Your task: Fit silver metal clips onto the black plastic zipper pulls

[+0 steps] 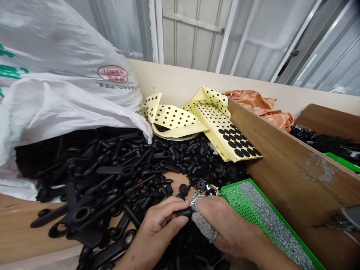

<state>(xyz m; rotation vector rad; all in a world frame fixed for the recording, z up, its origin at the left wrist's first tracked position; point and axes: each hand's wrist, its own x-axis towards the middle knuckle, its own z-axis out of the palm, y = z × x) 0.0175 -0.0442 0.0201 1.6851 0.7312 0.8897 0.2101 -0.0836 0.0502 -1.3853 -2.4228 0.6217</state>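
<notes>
My left hand point(160, 228) pinches a small black cylindrical plastic or rubber part point(184, 212) between thumb and fingers. My right hand point(227, 225) meets it from the right, its fingertips on a small silver metal piece point(195, 204) at the end of that part. A grey woven finger sleeve point(204, 227) covers one right finger. Both hands rest just above a heap of black moulded parts point(112, 176), some long with ring ends, others short and tubular. Several loose silver metal pieces point(209, 189) lie near my fingertips.
A green perforated tray point(250, 206) of small silver parts lies right of my right hand, against a brown wooden divider point(292, 165). Yellow sheets of black adhesive dots point(225, 131) lie beyond the heap. A white woven sack point(64, 90) slumps at the left.
</notes>
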